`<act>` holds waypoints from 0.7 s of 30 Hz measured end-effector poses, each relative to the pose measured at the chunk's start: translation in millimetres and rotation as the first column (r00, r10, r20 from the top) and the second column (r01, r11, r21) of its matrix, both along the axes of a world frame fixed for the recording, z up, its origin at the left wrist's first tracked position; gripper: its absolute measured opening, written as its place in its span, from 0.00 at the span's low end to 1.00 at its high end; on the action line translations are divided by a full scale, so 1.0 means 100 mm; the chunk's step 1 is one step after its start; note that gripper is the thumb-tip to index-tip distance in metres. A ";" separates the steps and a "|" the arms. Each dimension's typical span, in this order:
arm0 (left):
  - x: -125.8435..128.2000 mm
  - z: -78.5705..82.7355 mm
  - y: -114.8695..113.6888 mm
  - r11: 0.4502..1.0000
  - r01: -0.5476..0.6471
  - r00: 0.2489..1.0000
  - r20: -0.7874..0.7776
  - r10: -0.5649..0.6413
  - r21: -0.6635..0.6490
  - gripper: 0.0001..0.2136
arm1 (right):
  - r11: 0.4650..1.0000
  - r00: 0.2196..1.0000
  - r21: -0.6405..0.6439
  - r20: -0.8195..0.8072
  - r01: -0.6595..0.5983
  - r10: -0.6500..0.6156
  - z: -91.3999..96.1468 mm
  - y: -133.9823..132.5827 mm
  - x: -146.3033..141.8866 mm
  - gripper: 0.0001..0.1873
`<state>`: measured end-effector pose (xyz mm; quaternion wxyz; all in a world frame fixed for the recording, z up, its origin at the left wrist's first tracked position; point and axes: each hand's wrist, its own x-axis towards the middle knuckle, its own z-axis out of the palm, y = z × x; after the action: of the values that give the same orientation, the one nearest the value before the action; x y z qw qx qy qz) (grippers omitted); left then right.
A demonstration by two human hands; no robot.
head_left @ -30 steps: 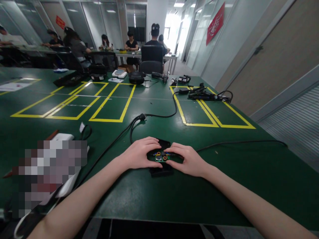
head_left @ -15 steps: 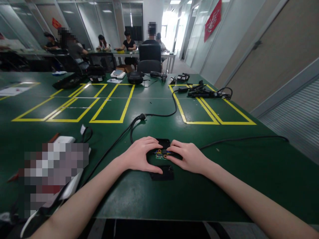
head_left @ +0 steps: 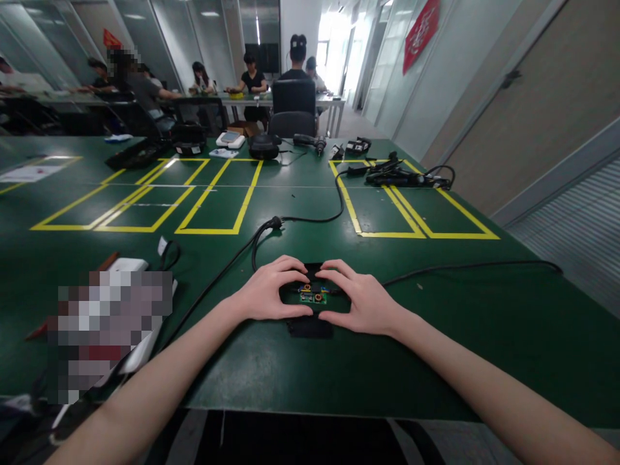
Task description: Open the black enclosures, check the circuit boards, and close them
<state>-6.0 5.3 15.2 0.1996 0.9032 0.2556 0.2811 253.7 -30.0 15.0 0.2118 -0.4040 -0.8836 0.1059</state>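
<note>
A small green circuit board (head_left: pixel 313 298) with copper-wound coils and coloured wires lies on the table between my hands. Black cables run to it from both sides. My left hand (head_left: pixel 265 290) curves around its left side, thumb below and fingers above, with a gap between them. Mirroring it on the right, my right hand (head_left: pixel 363 298) has its thumb and fingers spread apart. Neither hand visibly grips the board. One black casing half (head_left: pixel 312 328) lies just below the thumbs. Another black piece (head_left: pixel 314 267) shows above the board, partly covered by the fingers.
The green table (head_left: pixel 232 374) carries yellow tape outlines. A black cable with a plug (head_left: pixel 276 223) crosses the middle; another cable (head_left: pixel 465 268) runs right. Bundled black cords (head_left: pixel 397 175) and a power drill (head_left: pixel 310 142) lie farther back. A blurred-out pile (head_left: pixel 111 323) is at left.
My right hand has opened from a near-pinch at the board, its fingers moving up and its thumb down. My left thumb has risen from over the lower casing half. The view has shifted slightly.
</note>
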 end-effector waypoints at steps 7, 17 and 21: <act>-0.05 0.07 -0.01 0.991 -0.137 0.988 -0.076 0.137 0.005 0.06 | 1.000 1.000 -0.017 -0.026 -0.009 0.008 -0.09 0.04 -0.03 0.25; -0.05 0.00 -0.01 0.982 -0.190 0.967 -0.169 0.188 0.006 0.04 | 0.999 0.999 0.020 0.022 0.029 -0.029 -0.14 0.08 -0.08 0.23; -0.04 0.01 -0.01 0.972 -0.235 0.959 -0.160 0.234 0.017 0.03 | 0.998 0.998 0.029 0.037 0.056 -0.057 -0.13 0.10 -0.11 0.24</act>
<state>-10.0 4.7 16.6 0.1446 0.8861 0.3764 0.2288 242.8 -19.5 2.4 0.2039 -0.4276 -0.8771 0.0798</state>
